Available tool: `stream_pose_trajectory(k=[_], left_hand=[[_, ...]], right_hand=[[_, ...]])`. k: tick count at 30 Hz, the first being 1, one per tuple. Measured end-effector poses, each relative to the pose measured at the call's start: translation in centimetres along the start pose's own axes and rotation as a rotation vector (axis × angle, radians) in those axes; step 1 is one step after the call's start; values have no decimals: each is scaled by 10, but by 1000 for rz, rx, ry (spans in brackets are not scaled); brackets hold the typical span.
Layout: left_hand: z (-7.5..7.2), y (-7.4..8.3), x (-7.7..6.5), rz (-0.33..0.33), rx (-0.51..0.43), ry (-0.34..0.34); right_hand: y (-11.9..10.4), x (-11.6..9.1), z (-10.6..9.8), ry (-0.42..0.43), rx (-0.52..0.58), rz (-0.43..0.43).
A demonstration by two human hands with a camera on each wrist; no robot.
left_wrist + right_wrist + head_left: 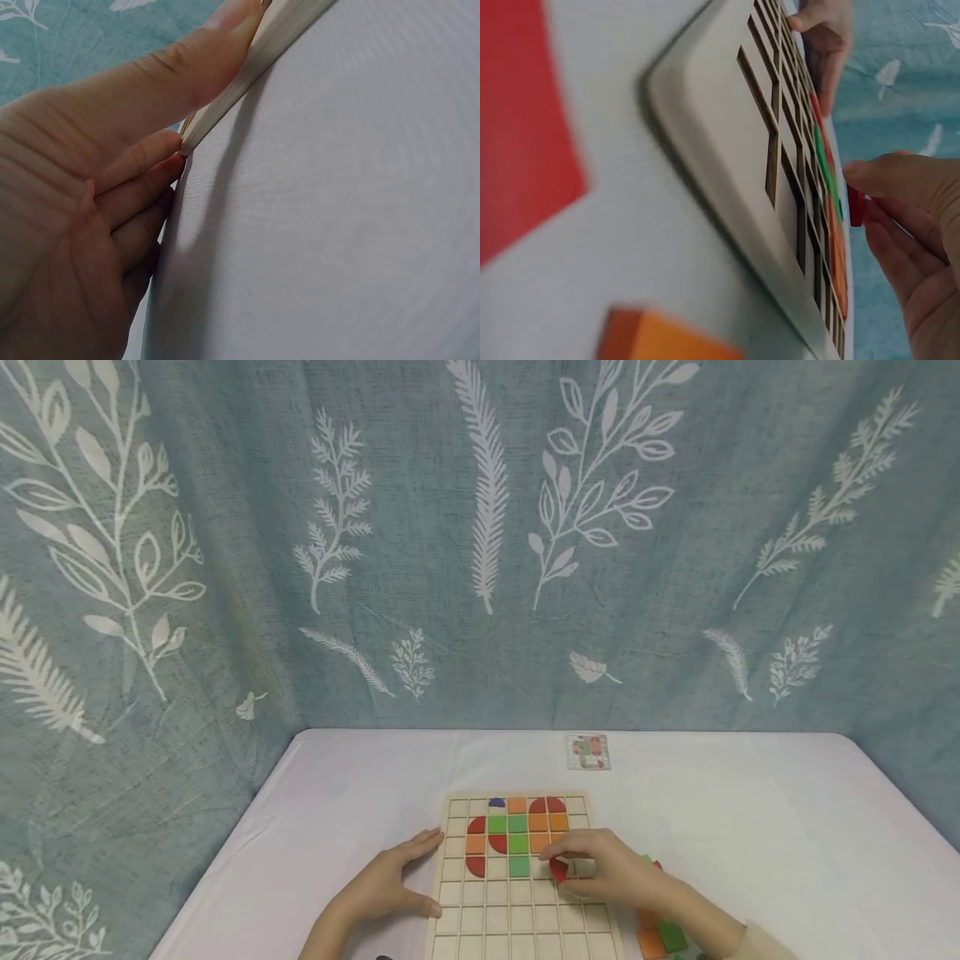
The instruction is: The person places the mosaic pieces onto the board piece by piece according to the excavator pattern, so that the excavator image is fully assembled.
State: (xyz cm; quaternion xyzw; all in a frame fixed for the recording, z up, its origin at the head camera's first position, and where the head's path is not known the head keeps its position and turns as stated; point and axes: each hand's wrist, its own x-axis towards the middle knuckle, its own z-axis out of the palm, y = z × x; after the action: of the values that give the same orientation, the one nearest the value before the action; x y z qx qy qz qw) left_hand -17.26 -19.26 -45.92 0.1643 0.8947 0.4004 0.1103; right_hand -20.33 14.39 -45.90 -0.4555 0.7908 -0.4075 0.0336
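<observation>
Red wooden-looking block (558,869), its shape partly hidden, is pinched between thumb and fingers of the right hand (613,867), over the pale wooden gridded board (497,920); the left hand (388,882) touches the board's left edge, thumb and fingers spread; the step in hand looks like setting flat green, orange and red pieces (518,843) into cells; the next move seems to call for squaring the block to a cell and lowering it.
</observation>
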Motion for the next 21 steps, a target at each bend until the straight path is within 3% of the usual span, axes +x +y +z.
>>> stream_pose_trajectory(k=[9,21], left_hand=[[0,0,1,-4,0,-5],[-2,-2,1,-33,-7,-5]], right_hand=[[5,20,9,-67,-34,9],[6,24,10,-90,-41,0]])
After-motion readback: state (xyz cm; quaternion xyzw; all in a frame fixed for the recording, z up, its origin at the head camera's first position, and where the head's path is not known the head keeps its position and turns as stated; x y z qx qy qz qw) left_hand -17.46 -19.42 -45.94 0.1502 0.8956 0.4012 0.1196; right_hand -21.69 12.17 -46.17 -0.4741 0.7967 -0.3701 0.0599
